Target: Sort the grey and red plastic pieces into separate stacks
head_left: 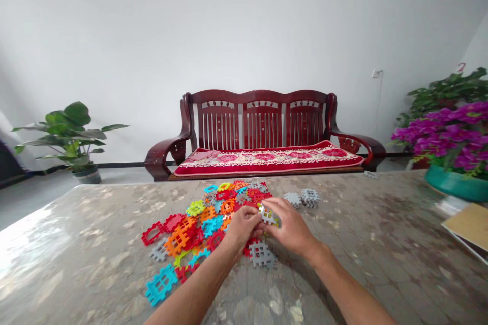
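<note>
Between my two hands is a grey interlocking plastic tile (267, 215) with square holes, and a bit of yellow-green shows at its edges. My left hand (244, 226) pinches it from the left, fingers closed. From the right, my right hand (287, 223) grips the same tile, thumb below and fingers above. Left of and behind my hands spreads a loose pile of red, orange, blue, yellow-green and grey tiles, with an orange tile (177, 241) near its left side. A grey tile (261, 254) lies just below my hands, overlapping others. My wrists and fingers hide part of the pile.
Two small groups of grey tiles (310, 197) sit beyond my right hand. On the table (381, 244), at right, are a teal pot (453, 183) of purple flowers and a flat tan item (468, 226). A wooden bench (263, 122) stands behind; a potted plant (76, 137) is left.
</note>
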### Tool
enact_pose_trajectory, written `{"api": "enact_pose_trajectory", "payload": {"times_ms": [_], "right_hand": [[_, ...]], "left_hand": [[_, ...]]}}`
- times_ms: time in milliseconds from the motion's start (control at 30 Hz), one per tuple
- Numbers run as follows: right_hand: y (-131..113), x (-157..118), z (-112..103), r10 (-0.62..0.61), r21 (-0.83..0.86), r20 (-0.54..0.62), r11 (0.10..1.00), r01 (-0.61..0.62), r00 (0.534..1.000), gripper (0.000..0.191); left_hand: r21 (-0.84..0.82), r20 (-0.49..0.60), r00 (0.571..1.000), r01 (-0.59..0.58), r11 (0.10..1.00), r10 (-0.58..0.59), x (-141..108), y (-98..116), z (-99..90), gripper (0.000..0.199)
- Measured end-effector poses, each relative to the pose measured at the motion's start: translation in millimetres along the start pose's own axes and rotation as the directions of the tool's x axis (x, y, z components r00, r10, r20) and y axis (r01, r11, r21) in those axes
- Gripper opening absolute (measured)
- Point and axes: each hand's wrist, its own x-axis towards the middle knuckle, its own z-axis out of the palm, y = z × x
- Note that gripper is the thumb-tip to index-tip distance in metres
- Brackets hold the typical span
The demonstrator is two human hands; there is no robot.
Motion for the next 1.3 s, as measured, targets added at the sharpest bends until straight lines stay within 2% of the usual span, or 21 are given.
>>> {"api": "enact_pose_trajectory", "payload": {"times_ms": [100,200,267,333,400,467,567,667,767,900,1000,1200,1300], "right_hand": [[0.4,-0.5,-1.4,-0.016,-0.067,0.036,0.998,0.018,0.999,0.052],[16.2,0.7,-8.6,0.01,-0.096,-0.017,0.995,-0.011,1.0,0.054],[37.3,2.2,-20.6,0.078,-0.105,-0.109,0.99,-0.089,0.991,0.058],[64.8,3.4,-37.4,0.187,-0.071,-0.218,0.976,-0.207,0.958,0.061],[94.2,3.4,-55.8,0.293,-0.031,-0.253,0.95,-0.311,0.922,0.066],[120.8,2.2,-72.0,0.364,-0.031,-0.248,0.923,-0.383,0.898,0.072],[149.1,0.4,-89.1,0.379,-0.088,-0.219,0.91,-0.405,0.899,0.074],[162.8,1.6,-98.2,0.379,-0.122,-0.159,0.909,-0.399,0.911,0.076],[166.6,6.2,-102.2,0.396,-0.125,-0.08,0.907,-0.403,0.915,0.079],[165.7,13.3,-103.1,0.406,-0.135,0.033,0.907,-0.399,0.913,0.084],[166.4,17.1,-103.0,0.399,-0.219,0.063,0.9,-0.378,0.915,0.086],[171.6,20.2,-107.2,0.439,-0.253,0.174,0.885,-0.391,0.881,0.093],[165.0,25.0,-110.1,0.363,-0.329,0.112,0.892,-0.31,0.925,0.089]], "left_hand": [[0.015,0.028,1.0,0.002,1.0,-0.003,0.6,0.2,0.7,0.037],[0.159,0.023,0.991,-0.135,0.978,0.133,2.9,8.4,-13.9,0.037],[0.318,-0.052,0.942,-0.298,0.9,0.331,3.8,19.2,-38.8,0.036],[0.507,-0.127,0.861,-0.371,0.778,0.493,3.2,31.4,-76.0,0.035],[0.685,-0.224,0.776,-0.305,0.662,0.59,0.4,41.5,-120.6,0.038],[0.815,-0.344,0.717,-0.093,0.572,0.606,-4.5,46.6,-165.0,0.039],[0.825,-0.535,0.635,0.252,0.506,0.557,-11.7,43.1,-217.5,0.044],[0.805,-0.586,0.636,0.388,0.448,0.503,-12.7,30.2,-248.1,0.049],[0.81,-0.582,0.649,0.413,0.416,0.489,-6.0,16.0,-261.8,0.051],[0.849,-0.518,0.696,0.345,0.401,0.498,5.0,4.2,-267.3,0.051],[0.863,-0.483,0.732,0.305,0.403,0.481,8.7,1.1,-268.7,0.05],[0.87,-0.425,0.765,0.198,0.451,0.484,13.5,-1.0,-268.9,0.051],[0.866,-0.364,0.806,0.109,0.488,0.466,20.2,-4.3,-266.5,0.055]]}}
